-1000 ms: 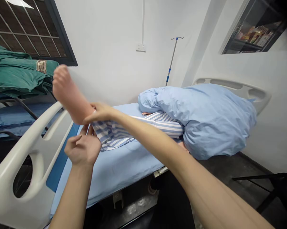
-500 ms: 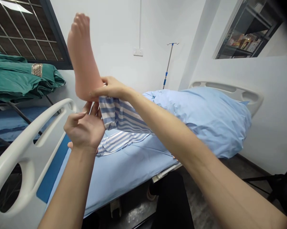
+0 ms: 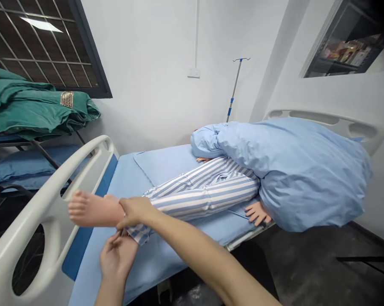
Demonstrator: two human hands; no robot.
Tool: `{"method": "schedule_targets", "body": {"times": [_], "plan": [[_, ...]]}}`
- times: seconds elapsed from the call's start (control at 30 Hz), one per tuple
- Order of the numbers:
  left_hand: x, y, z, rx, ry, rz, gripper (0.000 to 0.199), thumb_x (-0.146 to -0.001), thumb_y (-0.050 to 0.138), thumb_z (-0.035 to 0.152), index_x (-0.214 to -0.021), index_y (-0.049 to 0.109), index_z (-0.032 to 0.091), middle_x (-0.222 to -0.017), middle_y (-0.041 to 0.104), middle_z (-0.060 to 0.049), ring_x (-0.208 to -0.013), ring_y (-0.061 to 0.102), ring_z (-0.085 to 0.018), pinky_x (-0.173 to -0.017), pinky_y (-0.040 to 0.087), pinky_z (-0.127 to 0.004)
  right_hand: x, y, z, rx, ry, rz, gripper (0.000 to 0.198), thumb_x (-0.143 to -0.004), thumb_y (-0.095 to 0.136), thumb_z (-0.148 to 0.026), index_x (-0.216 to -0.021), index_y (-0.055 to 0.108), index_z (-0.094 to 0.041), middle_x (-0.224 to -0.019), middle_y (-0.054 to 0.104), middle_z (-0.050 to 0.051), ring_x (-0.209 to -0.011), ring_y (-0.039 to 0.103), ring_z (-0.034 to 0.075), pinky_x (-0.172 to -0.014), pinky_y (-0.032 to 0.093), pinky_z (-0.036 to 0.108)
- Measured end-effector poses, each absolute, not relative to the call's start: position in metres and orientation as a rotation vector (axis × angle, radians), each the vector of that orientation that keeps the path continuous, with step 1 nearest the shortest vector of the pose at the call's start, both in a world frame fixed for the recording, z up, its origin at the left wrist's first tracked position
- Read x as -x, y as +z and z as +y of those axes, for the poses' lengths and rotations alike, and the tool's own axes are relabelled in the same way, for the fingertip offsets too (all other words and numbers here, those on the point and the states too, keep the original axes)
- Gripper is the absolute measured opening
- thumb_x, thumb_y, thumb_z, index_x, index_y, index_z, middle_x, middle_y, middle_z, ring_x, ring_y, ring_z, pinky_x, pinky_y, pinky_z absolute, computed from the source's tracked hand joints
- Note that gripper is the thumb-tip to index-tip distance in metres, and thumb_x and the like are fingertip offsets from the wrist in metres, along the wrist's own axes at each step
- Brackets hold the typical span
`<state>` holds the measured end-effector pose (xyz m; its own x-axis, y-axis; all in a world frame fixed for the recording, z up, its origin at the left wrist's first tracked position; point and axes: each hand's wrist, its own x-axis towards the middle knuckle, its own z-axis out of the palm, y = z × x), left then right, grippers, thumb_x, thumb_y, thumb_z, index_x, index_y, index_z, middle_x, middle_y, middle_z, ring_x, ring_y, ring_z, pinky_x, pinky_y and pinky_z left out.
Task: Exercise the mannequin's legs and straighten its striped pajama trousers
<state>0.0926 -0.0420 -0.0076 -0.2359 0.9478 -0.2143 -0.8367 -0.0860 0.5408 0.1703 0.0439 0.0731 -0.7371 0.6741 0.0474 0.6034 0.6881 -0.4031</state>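
A manikin in blue-and-white striped trousers (image 3: 207, 197) lies on the bed, one bare foot (image 3: 92, 210) pointing left with its toes near the footboard. My right hand (image 3: 136, 212) is wrapped round the ankle, just at the trouser cuff. Below it my left hand (image 3: 118, 255) is palm up, its fingers curled at the lower edge of the cuff (image 3: 140, 233); the fingertips are partly hidden. The other leg lies behind, its foot mostly covered. One manikin hand (image 3: 257, 213) rests palm down at the mattress's near edge.
A blue quilt (image 3: 306, 170) covers the manikin's upper body. The white footboard (image 3: 48, 195) stands close on the left, the headboard (image 3: 370, 131) at far right. An IV pole (image 3: 234, 91) stands behind the bed. Green folded cloth (image 3: 35, 112) lies on a rack at left.
The raised leg has come down towards the mattress, and the foot has swung from toes up to toes left. Both my hands have moved down with it. The camera view has shifted.
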Motion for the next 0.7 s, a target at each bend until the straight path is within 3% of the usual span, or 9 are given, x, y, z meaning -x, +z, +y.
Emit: {"method": "schedule_targets", "body": {"times": [0.1,0.3,0.53,0.7], "plan": [[-0.085,-0.052,-0.044,-0.157,1.677,0.772,0.015,-0.064,0.046,0.026,-0.067,0.059,0.019,-0.080,0.063,-0.004,-0.091,0.055,-0.022,-0.082,0.046,-0.042,-0.157,0.023,0.043,1.029,0.543,-2.773,0.058,-0.054,0.066,-0.048,-0.101,0.050,-0.018,-0.093,0.064,0.005,-0.080,0.061,0.023,-0.063,0.047,0.029],[-0.081,-0.124,-0.046,-0.028,1.654,0.858,0.012,-0.062,0.048,0.023,-0.063,0.059,0.020,-0.073,0.063,-0.002,-0.081,0.056,-0.016,-0.074,0.047,-0.030,-0.134,-0.066,0.047,1.194,0.435,-2.889,0.061,-0.054,0.066,-0.044,-0.104,0.049,-0.014,-0.096,0.063,0.012,-0.083,0.061,0.028,-0.071,0.048,0.043],[-0.079,-0.143,-0.045,-0.073,1.645,0.967,0.010,-0.058,0.049,0.022,-0.060,0.059,0.020,-0.068,0.062,-0.001,-0.081,0.057,-0.017,-0.076,0.047,-0.029,-0.132,-0.084,0.048,1.156,0.406,-2.889,0.067,-0.050,0.063,-0.056,-0.102,0.048,-0.016,-0.092,0.061,0.012,-0.077,0.061,0.027,-0.062,0.049,0.042],[-0.082,-0.142,-0.044,-0.045,1.658,1.062,0.006,-0.054,0.048,0.019,-0.055,0.054,0.020,-0.061,0.060,0.000,-0.070,0.058,-0.014,-0.070,0.049,-0.027,-0.133,-0.090,0.045,1.118,0.331,-2.867,0.065,-0.052,0.061,-0.057,-0.100,0.049,-0.015,-0.091,0.062,0.011,-0.077,0.060,0.025,-0.064,0.048,0.041]]}}
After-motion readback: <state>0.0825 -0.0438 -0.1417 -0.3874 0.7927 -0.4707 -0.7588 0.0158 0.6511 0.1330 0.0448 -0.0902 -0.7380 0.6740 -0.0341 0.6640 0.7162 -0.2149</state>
